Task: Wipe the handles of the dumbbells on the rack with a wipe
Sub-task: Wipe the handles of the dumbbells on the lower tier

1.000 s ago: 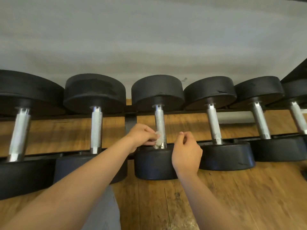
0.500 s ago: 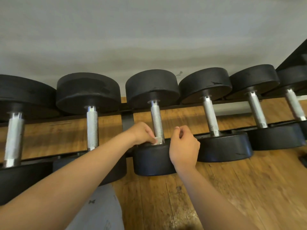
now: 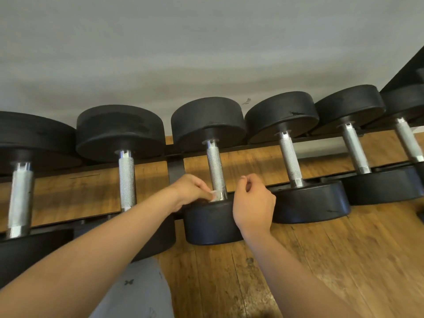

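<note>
Several black dumbbells with knurled silver handles lie side by side on a low dark rack (image 3: 176, 167). My left hand (image 3: 191, 191) pinches a small white wipe (image 3: 215, 195) against the near end of the middle dumbbell's handle (image 3: 215, 167), just above its front weight (image 3: 211, 222). My right hand (image 3: 253, 203) hovers just right of that handle, fingers curled with thumb and forefinger together; no wipe shows in it.
More handles stand to the left (image 3: 126, 180) and to the right (image 3: 289, 160). A wooden floor (image 3: 321, 260) lies under and in front of the rack, a grey wall (image 3: 206, 53) behind. My grey trouser leg (image 3: 137, 290) shows at the bottom.
My left hand has slid the wipe down the middle handle to its near end. The view has shifted slightly; my right hand stays beside the handle.
</note>
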### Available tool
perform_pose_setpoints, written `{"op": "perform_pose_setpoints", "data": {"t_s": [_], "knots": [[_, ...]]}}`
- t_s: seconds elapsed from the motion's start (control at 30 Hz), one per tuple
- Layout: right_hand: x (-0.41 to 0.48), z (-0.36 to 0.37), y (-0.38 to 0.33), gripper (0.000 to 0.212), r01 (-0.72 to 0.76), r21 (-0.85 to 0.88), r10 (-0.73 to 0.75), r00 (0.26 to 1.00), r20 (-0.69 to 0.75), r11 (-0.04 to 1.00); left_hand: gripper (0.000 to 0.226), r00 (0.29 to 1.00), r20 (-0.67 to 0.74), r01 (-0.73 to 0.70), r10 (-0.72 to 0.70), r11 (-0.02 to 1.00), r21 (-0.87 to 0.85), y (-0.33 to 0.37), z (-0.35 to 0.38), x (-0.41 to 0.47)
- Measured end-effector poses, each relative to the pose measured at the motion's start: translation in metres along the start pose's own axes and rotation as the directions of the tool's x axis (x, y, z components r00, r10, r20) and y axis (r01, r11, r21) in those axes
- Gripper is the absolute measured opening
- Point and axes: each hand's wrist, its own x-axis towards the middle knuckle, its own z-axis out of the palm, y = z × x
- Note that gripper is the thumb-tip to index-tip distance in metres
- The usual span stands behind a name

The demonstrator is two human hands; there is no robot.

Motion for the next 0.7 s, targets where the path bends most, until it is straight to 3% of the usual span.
{"op": "perform_pose_setpoints", "data": {"t_s": [0.1, 0.2, 0.27, 0.37, 0.43, 0.5, 0.6, 0.7], "knots": [[-0.001, -0.001, 0.000, 0.029, -0.001, -0.003, 0.001, 1.000, 0.003, 1.000, 0.008, 0.999, 0.033, -0.028, 0.026, 0.997, 0.072, 0.019, -0.010, 0.003], [-0.001, -0.002, 0.000, 0.029, 0.005, -0.007, -0.005, 1.000, 0.009, 1.000, 0.008, 0.998, -0.066, -0.019, 0.012, 0.996, -0.093, 0.009, -0.010, 0.006], [0.000, -0.003, -0.002, 0.028, -0.004, -0.025, 0.004, 1.000, 0.019, 1.000, 0.006, 0.999, -0.041, -0.007, 0.000, 0.987, -0.162, -0.003, -0.004, 0.003], [0.000, -0.004, -0.002, 0.029, -0.004, -0.044, 0.005, 1.000, 0.024, 0.999, 0.006, 0.997, 0.069, -0.024, 0.024, 1.000, -0.002, -0.002, -0.002, 0.003], [-0.001, -0.005, -0.002, 0.029, -0.012, -0.048, 0.013, 1.000, 0.020, 0.999, 0.006, 0.997, 0.068, -0.047, 0.043, 0.997, 0.061, 0.005, -0.004, 0.003], [-0.001, -0.005, -0.003, 0.029, -0.021, -0.054, 0.023, 0.999, 0.030, 0.998, 0.010, 0.999, 0.000, -0.034, 0.034, 0.999, -0.036, 0.005, -0.007, 0.005], [0.000, -0.006, -0.005, 0.029, -0.016, -0.057, 0.017, 1.000, 0.025, 0.998, 0.015, 0.990, -0.137, -0.060, 0.009, 0.927, -0.370, 0.006, -0.011, 0.010], [0.000, -0.004, -0.003, 0.028, -0.023, -0.069, 0.025, 0.999, 0.030, 0.997, 0.013, 0.988, -0.150, -0.070, 0.021, 0.943, -0.325, 0.004, -0.004, 0.009]]}}
